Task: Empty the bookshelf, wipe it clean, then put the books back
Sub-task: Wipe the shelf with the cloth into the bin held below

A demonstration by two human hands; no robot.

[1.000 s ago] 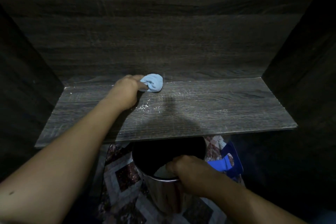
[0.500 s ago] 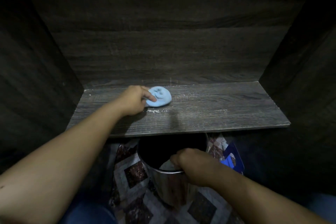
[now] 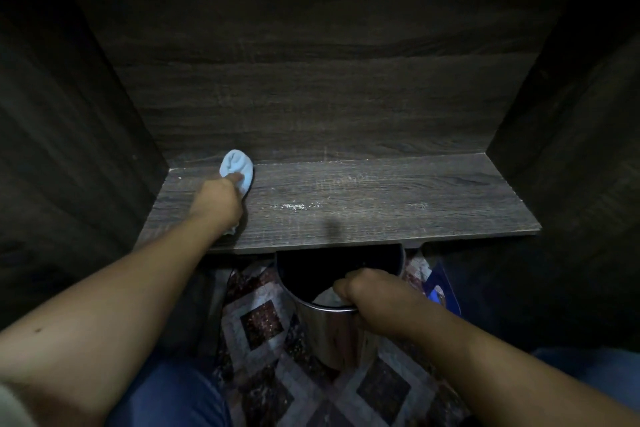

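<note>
A dark wood-grain shelf board (image 3: 398,204) lies bare inside the bookshelf. My left hand (image 3: 216,201) grips a bunched light blue cloth (image 3: 237,166) and holds it against the board near its back left corner. A small patch of white dust (image 3: 289,207) sits mid-board, to the right of that hand. Below the board's front edge, my right hand (image 3: 372,295) grips the rim of a shiny metal bin (image 3: 332,333), which is held just under the edge. No books are on the shelf.
Dark side walls (image 3: 86,149) and a back panel (image 3: 329,97) close the shelf in. A patterned tile floor (image 3: 263,326) lies below. A blue object (image 3: 440,291) shows on the floor right of the bin. My jeans-clad legs are at the bottom.
My left hand has carried the cloth leftward and back toward the rear left corner, leaving the dust patch to its right. The view has pulled back. The right hand keeps its hold on the bin.
</note>
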